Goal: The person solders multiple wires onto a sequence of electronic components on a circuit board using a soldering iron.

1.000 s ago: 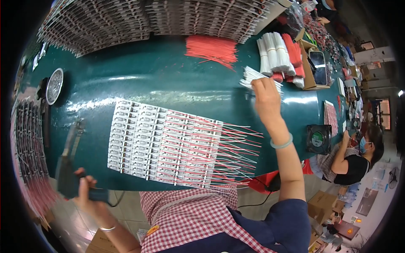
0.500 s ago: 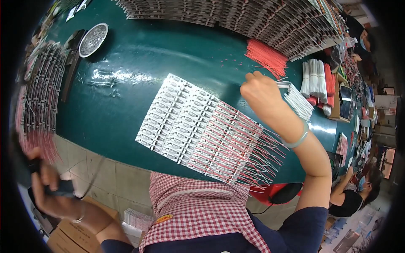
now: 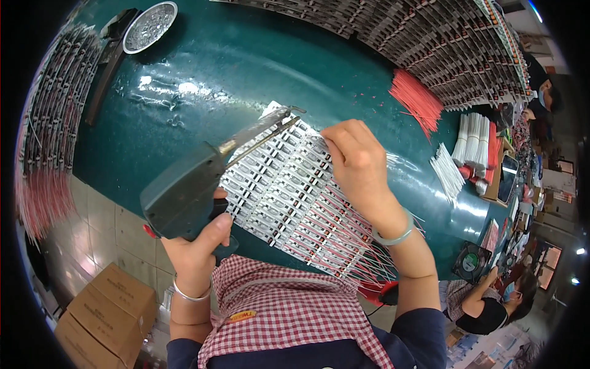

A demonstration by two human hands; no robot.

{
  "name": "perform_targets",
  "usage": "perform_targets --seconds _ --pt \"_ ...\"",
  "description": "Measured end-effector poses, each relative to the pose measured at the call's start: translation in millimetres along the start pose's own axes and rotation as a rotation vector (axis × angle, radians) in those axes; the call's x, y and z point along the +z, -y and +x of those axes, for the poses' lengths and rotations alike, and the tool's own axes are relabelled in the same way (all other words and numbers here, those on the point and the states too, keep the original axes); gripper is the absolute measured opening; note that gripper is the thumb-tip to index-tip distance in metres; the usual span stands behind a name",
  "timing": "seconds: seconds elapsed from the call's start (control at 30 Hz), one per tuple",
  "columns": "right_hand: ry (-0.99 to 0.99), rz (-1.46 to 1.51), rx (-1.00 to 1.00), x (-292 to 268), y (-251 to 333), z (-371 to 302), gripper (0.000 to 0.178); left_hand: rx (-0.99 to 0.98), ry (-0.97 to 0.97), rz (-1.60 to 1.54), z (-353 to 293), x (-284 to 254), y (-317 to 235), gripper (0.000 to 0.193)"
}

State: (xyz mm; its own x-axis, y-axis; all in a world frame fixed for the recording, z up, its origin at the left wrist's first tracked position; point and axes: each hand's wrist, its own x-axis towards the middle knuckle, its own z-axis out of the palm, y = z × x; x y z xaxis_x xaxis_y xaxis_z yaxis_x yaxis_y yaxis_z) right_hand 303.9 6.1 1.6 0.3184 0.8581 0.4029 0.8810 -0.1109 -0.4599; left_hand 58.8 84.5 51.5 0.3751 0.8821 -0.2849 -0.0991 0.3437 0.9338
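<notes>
My left hand [image 3: 200,249] is closed round the grip of a dark soldering gun [image 3: 184,187]. Its long metal tip reaches over the top edge of a white panel of small circuit boards [image 3: 273,178]. Close to that tip, at the panel's upper right, my right hand [image 3: 356,154] is pinched. Pale ends of white wires [image 3: 391,158] stick out behind its fingers. Red and white wires [image 3: 350,234] cover the right part of the panel in rows, their loose ends hanging over its right side. The left part of the panel bears no wires.
A bowl of metallic bits [image 3: 150,28] stands at the far left. Wired boards [image 3: 52,129] are stacked along the left edge. Loose red wires [image 3: 418,101], white wires [image 3: 447,172] and bundled wires [image 3: 472,141] lie right. A person [image 3: 491,298] sits beyond, near a small fan [image 3: 472,261].
My left hand has come up from the lower left, bringing the soldering gun over the panel. My right hand has moved left and down to the panel's upper edge. The whole view has shifted.
</notes>
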Motion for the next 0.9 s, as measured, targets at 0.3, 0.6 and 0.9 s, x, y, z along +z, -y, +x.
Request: perform_targets --seconds 0.3,0.6,0.9 --pt "-0.084 0.006 0.015 21 -6 -12 0.021 0.163 0.074 0.504 -5 1 23 0.029" --pt "-0.075 -0.056 -0.041 18 1 -15 0.030 0.269 0.147 0.666 1 12 21 0.021" --pt "-0.031 -0.066 -0.082 22 0 -19 0.030 0.297 0.184 0.706 0 14 20 0.020"
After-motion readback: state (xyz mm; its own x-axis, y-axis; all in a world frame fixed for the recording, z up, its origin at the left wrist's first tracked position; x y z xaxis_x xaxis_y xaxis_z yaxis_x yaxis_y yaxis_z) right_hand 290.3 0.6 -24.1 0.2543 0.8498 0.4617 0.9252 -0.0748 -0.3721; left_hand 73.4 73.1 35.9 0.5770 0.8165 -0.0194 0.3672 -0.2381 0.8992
